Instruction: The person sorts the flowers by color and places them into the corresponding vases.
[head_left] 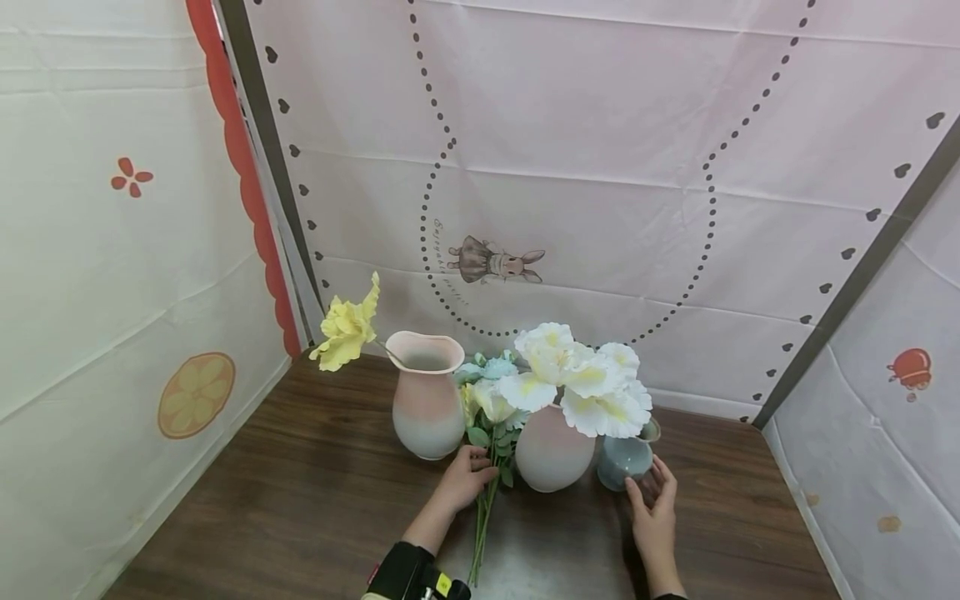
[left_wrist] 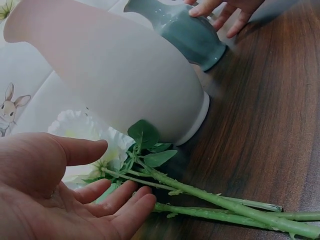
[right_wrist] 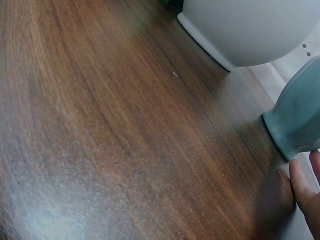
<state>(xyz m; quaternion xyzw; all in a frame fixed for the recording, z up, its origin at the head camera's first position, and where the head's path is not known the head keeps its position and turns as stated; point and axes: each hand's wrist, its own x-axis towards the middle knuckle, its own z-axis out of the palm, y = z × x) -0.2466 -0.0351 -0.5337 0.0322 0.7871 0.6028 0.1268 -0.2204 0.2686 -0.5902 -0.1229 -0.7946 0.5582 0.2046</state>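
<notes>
In the head view, a bunch of artificial flowers with green stems [head_left: 483, 521] lies on the table between two pink-and-white vases. My left hand [head_left: 461, 483] is beside these stems; the left wrist view shows its palm turned up and fingers loosely bent, with no stem gripped. White flowers [head_left: 600, 392] stand in the middle vase [head_left: 555, 458]. Right of it is a small blue-green vase [head_left: 624, 462], upright on the table. My right hand [head_left: 655, 512] is at its right side, thumb and fingers spread, fingertips right at its surface [right_wrist: 295, 117].
The taller pink-and-white vase [head_left: 427, 408] stands at the left, with one yellow flower [head_left: 347, 331] leaning out over its rim. Printed cloth walls [head_left: 585, 108] close in the brown wooden table [head_left: 300, 492] at the back and both sides.
</notes>
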